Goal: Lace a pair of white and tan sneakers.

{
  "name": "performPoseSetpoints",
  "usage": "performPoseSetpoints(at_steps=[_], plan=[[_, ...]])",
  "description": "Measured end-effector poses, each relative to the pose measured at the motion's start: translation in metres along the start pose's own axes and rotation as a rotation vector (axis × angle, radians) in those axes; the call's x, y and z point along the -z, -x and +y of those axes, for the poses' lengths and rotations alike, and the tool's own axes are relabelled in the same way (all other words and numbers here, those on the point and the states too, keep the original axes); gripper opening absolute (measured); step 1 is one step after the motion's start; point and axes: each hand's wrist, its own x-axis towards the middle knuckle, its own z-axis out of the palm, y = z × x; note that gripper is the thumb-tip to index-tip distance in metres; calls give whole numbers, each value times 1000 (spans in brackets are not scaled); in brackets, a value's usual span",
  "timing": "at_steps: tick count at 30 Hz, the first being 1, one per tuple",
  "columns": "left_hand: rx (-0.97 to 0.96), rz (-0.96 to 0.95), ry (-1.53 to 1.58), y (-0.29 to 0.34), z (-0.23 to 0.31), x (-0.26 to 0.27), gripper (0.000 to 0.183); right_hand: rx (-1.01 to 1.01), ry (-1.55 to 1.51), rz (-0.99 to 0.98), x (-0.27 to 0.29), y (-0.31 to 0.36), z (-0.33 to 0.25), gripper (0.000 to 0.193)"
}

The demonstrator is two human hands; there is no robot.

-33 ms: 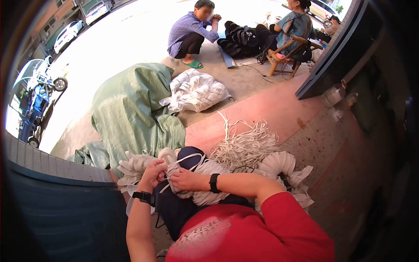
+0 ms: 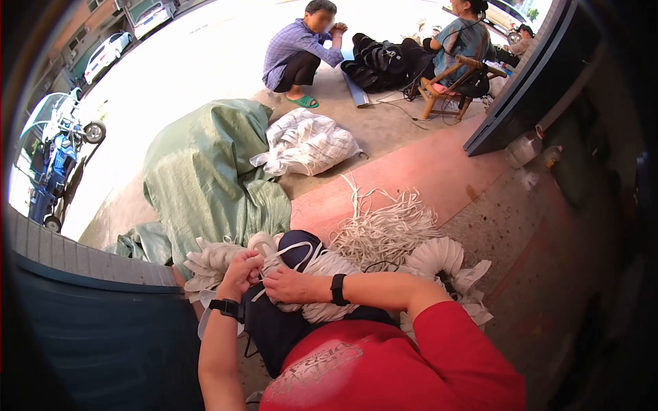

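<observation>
Over my lap, in dark trousers, lies a whitish shoe upper (image 2: 262,244) with a white lace (image 2: 277,255) running through and off it. My left hand (image 2: 242,271) is at its left side, fingers bent and pinched together on the lace. My right hand (image 2: 291,285) presses against the upper from the right, its fingers closed on the lace too; the fingertips are partly hidden. A bundle of white laces (image 2: 334,266) hangs across my thigh, right of the upper. More whitish shoe uppers (image 2: 205,263) are stacked beside my left hand.
Loose white laces (image 2: 391,229) are heaped on the floor ahead. Nested pale uppers (image 2: 439,257) stand at the right. A green sack (image 2: 205,164) and a white plastic bag (image 2: 308,142) lie farther off. One person (image 2: 295,55) squats beyond; another (image 2: 462,48) sits near black shoe parts (image 2: 377,61).
My right hand has shifted very slightly to the left, toward my left hand. The left hand looks the same.
</observation>
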Motion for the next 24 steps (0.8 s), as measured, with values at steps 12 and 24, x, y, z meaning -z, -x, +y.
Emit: performPoseSetpoints(at_steps=[12, 24], plan=[[-74, 64, -807, -13, -19, -49, 48, -359, -1170, 830, 200, -55, 28, 17], [-571, 156, -1278, 30, -52, 23, 26, -451, -1001, 1087, 207, -26, 66, 14]])
